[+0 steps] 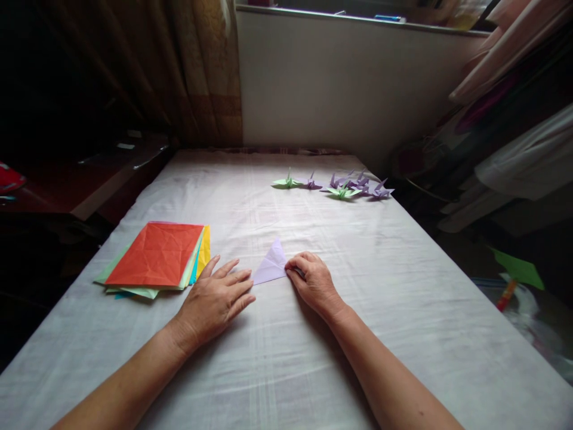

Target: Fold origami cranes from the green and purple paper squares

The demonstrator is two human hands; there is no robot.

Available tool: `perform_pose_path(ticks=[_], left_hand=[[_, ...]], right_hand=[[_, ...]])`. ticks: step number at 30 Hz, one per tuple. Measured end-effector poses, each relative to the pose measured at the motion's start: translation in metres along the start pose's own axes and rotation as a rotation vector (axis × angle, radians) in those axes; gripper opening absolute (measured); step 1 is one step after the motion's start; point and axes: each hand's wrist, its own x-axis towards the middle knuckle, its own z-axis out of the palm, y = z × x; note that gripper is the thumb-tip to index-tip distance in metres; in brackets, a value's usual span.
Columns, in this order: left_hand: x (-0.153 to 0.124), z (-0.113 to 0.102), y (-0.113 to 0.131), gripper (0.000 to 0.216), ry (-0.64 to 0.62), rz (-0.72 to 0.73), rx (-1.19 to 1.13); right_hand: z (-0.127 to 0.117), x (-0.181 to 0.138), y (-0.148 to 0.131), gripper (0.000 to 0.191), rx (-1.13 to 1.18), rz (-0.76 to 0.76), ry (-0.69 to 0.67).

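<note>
A pale lilac sheet of origami paper [271, 266], folded to a triangle with crease lines, lies on the cloth-covered table between my hands. My right hand [314, 280] pinches its right corner between thumb and fingers. Flat on the cloth, with fingers spread, my left hand [219, 301] has its fingertips at the triangle's left corner; whether they press on the paper I cannot tell. Close to the left hand is a stack of coloured paper squares [154, 254], a creased red sheet on top and green, yellow and blue edges showing beneath.
Several folded paper cranes [344, 192], purple and light green, stand at the table's far right. A white cloth [403, 334] covers the table. Clothes [528, 161] hang beyond its right edge, near a green sheet [519, 269]. A curtain [201, 77] hangs at the back left.
</note>
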Motion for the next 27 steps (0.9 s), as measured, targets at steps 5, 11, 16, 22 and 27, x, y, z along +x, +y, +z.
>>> perform_pose_path(ticks=[5, 11, 16, 22, 27], left_hand=[[0.027, 0.010, 0.001, 0.033, 0.145, -0.169, 0.012], [0.046, 0.032, 0.014, 0.044, 0.070, -0.245, 0.007], [0.043, 0.037, 0.015, 0.043, 0.070, -0.298, -0.137], [0.044, 0.039, 0.019, 0.043, 0.075, -0.338, -0.362], [0.046, 0.039, 0.021, 0.041, 0.171, -0.361, -0.698]], right_hand=[[0.001, -0.001, 0.002, 0.013, 0.009, -0.023, 0.006], [0.006, -0.009, -0.008, 0.028, -0.299, 0.042, 0.076], [0.010, -0.010, -0.006, 0.026, -0.271, -0.008, 0.086], [0.011, -0.010, -0.004, 0.025, -0.242, -0.022, 0.088], [0.012, -0.011, -0.003, 0.026, -0.224, -0.038, 0.102]])
